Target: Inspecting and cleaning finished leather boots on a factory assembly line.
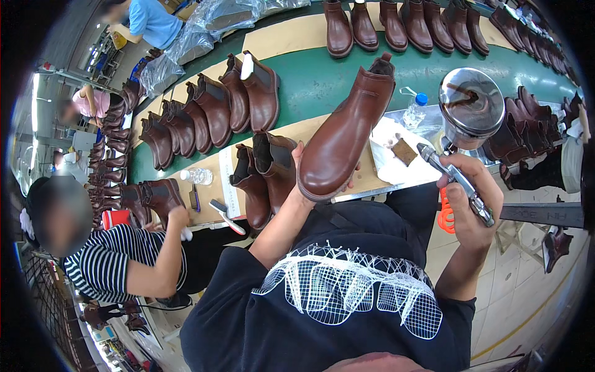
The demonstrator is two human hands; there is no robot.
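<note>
Here, my left hand (300, 199) grasps the brown boot (347, 136) from beneath, its long axis slanting from near toe to farther, rightward collar. Right of the boot, my right hand (488, 183) grips the spray gun (461, 180), nozzle facing bootward, apart.

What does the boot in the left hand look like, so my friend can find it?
Find the long green table. At its near side, the left hand holds up the boot: brown, toe pointing down. Unlike the boots standing nearby, it's in the air and looks biggest.
</note>
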